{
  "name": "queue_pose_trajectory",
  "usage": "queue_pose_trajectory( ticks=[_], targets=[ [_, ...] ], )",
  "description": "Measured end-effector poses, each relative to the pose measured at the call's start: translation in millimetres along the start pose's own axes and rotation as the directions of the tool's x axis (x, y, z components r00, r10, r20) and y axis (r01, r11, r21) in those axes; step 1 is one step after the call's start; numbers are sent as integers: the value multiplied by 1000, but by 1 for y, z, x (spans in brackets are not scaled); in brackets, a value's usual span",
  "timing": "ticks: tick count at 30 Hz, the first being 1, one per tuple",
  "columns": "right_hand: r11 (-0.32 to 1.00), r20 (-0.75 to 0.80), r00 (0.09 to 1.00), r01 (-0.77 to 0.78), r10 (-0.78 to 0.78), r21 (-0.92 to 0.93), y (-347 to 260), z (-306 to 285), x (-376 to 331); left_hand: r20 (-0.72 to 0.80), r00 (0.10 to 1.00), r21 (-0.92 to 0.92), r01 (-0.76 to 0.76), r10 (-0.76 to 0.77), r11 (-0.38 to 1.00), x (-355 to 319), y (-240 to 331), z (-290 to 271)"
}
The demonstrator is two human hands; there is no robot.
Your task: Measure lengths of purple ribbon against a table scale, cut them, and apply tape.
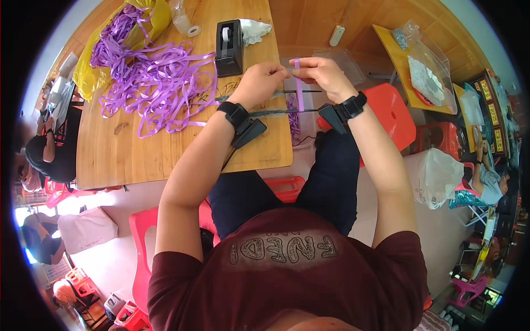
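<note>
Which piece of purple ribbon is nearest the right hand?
The single straight strip at the right hand; the other ribbon lies tangled in the yellow bag, on the table or in the clear container.

Ribbon purple; bag yellow; stool red; tabletop wood-grained.

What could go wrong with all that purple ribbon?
The loose ribbon pile lies in criss-crossing loops, so it might snag or knot if one piece is pulled.

The strip at the right hand hangs past the table's edge, so it could drop if it slips.

The tape dispenser stands close to the left hand and near the table's edge, so a bump might knock it off.
</note>
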State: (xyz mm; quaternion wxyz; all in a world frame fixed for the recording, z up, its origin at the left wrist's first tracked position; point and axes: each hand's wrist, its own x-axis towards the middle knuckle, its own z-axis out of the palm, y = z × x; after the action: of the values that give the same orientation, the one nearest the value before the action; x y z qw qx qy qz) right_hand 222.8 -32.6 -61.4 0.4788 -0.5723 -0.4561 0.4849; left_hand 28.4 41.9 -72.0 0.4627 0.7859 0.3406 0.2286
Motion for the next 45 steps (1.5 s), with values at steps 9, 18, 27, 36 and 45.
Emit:
queue_pose_trajectory(
  ticks=[9,18,27,36,45],
  targets=[
    [993,-14,993,-120,120,-18,20,-1,12,7,997,15,72,-72,997,-6,12,0],
    [972,12,973,-232,232,-39,30,-16,-3,202,947,425,-313,248,849,-7,8,10],
    [958,143,988,-96,59,270,97,10,-51,259,938,527,-338,231,780,-1,3,13],
    [910,74,988,-155,137,385,92,32,-77,258,951,549,-290,171,784,-3,11,15],
    [928,26,994,-111,109,354,87,38,-90,228,949,498,-307,220,811,-11,16,11]
  ],
)
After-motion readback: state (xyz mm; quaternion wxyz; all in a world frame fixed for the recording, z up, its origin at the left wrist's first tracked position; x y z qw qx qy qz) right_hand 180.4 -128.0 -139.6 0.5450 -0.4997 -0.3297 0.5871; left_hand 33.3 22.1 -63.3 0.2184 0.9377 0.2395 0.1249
